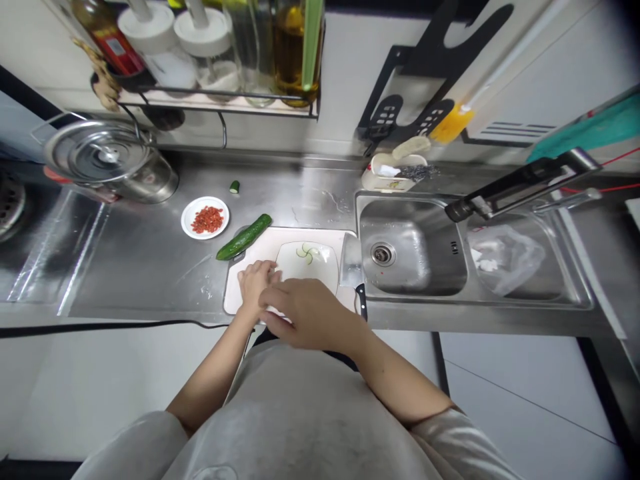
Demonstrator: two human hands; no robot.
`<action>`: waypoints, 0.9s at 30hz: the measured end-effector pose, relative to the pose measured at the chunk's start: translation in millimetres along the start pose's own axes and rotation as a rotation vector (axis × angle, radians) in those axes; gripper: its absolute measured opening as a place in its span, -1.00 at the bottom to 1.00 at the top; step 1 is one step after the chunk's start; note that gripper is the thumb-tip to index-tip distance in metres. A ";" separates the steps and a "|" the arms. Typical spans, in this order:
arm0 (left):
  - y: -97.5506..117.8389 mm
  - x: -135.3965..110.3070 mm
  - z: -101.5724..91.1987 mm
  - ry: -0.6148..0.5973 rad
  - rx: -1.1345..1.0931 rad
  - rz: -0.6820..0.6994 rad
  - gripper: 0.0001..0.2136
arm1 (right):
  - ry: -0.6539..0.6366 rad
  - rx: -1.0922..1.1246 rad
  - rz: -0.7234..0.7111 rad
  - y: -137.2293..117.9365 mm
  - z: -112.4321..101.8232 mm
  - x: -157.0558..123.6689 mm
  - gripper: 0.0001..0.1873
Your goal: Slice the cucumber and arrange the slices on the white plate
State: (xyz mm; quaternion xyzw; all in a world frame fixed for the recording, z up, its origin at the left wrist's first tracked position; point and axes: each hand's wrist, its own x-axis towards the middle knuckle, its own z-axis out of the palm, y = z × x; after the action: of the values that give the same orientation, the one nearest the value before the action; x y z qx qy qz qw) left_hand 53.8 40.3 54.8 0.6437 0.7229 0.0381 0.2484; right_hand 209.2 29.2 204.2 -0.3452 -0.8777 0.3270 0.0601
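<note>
A white plate (327, 280) lies on a pale cutting board (240, 293), with several thin cucumber slices (307, 253) fanned near its far edge. My left hand (255, 283) rests at the plate's left side, palm down, fingers stretched out. Raised nearer the camera, my right hand (313, 313) covers the plate's near part; its thumb and fingers curl toward each other, and what lies between their tips cannot be made out. A cut cucumber (244, 238) lies across the board's far left corner. Along the board's right edge sits a kitchen knife (352, 263), handle toward me.
Left of the board stands a small plate (185, 220) of red berries (207, 219), with a cucumber end (235, 187) beyond. A lidded steel pot (150, 177) is at the back left. The sink (413, 247) and faucet (525, 187) lie right. A bottle rack (210, 107) overhangs the back.
</note>
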 end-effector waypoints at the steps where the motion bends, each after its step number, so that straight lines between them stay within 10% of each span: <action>1: -8.3 -2.0 0.6 0.029 0.021 -0.005 -0.76 | -0.043 -0.012 0.024 5.5 11.6 1.2 -0.78; 9: -53.4 -10.1 9.2 0.052 0.154 -0.067 -0.70 | -0.219 -0.018 0.217 35.9 81.0 -10.2 -0.79; 27: -54.7 -18.3 14.0 0.106 0.091 -0.079 -0.89 | -0.114 0.039 0.392 45.8 96.7 -25.5 -0.77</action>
State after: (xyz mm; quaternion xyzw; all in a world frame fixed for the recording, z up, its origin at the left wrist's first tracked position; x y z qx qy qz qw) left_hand 10.5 10.0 27.7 0.6225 0.7607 0.0296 0.1815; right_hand 222.3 -13.7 103.7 -0.4889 -0.7892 0.3685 -0.0479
